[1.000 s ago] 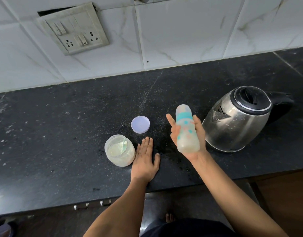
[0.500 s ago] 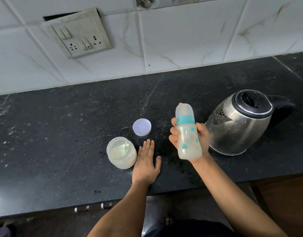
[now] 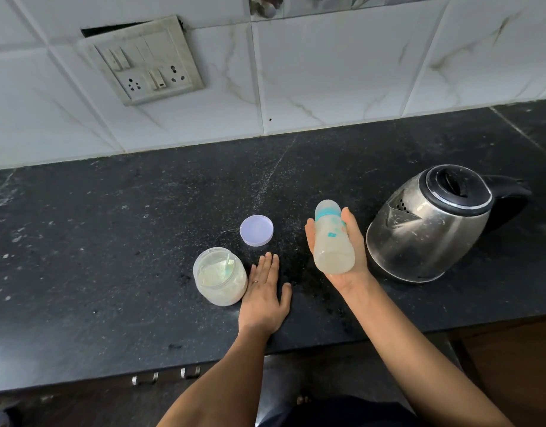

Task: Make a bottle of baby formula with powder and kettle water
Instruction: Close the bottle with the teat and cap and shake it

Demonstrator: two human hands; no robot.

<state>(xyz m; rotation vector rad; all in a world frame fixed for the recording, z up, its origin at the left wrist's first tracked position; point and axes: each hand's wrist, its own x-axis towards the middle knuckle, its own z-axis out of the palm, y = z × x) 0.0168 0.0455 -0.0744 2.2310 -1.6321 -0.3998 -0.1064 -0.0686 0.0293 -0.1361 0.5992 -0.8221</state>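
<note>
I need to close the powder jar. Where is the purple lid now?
In the head view the lid lies flat on the counter, just behind the open powder jar and left of the held bottle.

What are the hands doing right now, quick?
Left hand: open, flat on the black stone counter, beside the clear plastic powder jar.
Right hand: holding the cloudy plastic baby bottle with the teal ring, off the counter.

One cam only, on my head, wide-angle, tilted fwd & down over the black countertop (image 3: 111, 257), close in; tiled wall (image 3: 327, 72) fills frame top, my forearms (image 3: 222, 380) enter from bottom edge.
</note>
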